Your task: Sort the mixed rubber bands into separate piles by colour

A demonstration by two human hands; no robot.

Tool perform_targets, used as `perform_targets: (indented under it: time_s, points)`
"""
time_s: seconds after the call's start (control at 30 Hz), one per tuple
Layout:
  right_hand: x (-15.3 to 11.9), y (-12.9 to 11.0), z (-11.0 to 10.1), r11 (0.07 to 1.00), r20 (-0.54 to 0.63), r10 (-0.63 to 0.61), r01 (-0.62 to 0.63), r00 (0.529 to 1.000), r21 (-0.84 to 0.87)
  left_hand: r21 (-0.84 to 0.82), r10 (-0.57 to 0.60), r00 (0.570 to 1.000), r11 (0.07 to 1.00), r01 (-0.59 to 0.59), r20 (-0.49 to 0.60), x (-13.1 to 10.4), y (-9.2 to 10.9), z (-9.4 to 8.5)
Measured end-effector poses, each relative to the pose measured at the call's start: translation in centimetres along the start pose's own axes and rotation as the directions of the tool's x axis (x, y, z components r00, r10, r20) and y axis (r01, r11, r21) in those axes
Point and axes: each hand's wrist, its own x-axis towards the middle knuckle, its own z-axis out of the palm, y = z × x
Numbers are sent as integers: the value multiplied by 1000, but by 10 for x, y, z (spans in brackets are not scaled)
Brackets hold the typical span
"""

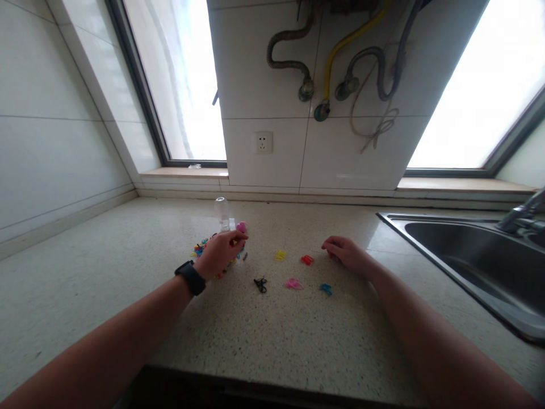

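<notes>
My left hand (219,253), with a black watch on its wrist, is over a mixed-colour pile of small pieces (199,248) that look like little elastic bands. Its fingers are curled together, with a bit of red and yellow at them; what they hold is unclear. On the counter, my right hand (347,257) rests with fingers bent and pressed together, their tips partly hidden. Beside it lies a red bunch (306,260) of bands. Separate bunches in yellow (280,255), black (260,284), pink (293,283) and blue (326,288) lie between my hands.
A clear plastic bottle (222,211) and a pink object (242,227) are behind my left hand. At right, a steel sink (447,250) with a faucet (522,216) is set into the speckled counter (272,335). Pipes and a socket (263,142) are on the tiled wall.
</notes>
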Motion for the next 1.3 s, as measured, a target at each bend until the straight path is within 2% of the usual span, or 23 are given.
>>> perform_targets:
  time_s: [0.1,0.2,0.43,0.47,0.57,0.63,0.77,1.0,1.3]
  points:
    - [-1,-1,0,1000,6,7,-7,1000,6,-155,-55,998,986,60,34,1,10,3]
    - [-1,-3,0,1000,-2,10,-10,1000,-10,-312,-92,994,944,108,66,0,29,4]
    - [1,2,0,1000,8,-14,14,1000,11,-579,-133,978,790,202,161,-22,97,5]
    - [1,3,0,1000,8,-16,16,1000,8,-625,-144,973,748,226,180,-26,106,4]
    - [2,5,0,1000,6,-14,14,1000,-6,-775,-205,943,537,333,263,-36,128,1]
    - [2,5,0,1000,6,-18,18,1000,-5,-809,-232,925,451,376,301,-40,138,0]
    - [1,3,0,1000,9,-1,1,1000,12,-828,-237,911,386,406,336,-45,146,0]
    - [1,4,0,1000,10,-16,16,1000,-4,-838,-263,891,318,442,370,-45,147,2]
    - [3,8,0,1000,11,-14,14,1000,-9,-870,-220,914,294,394,340,-48,146,2]
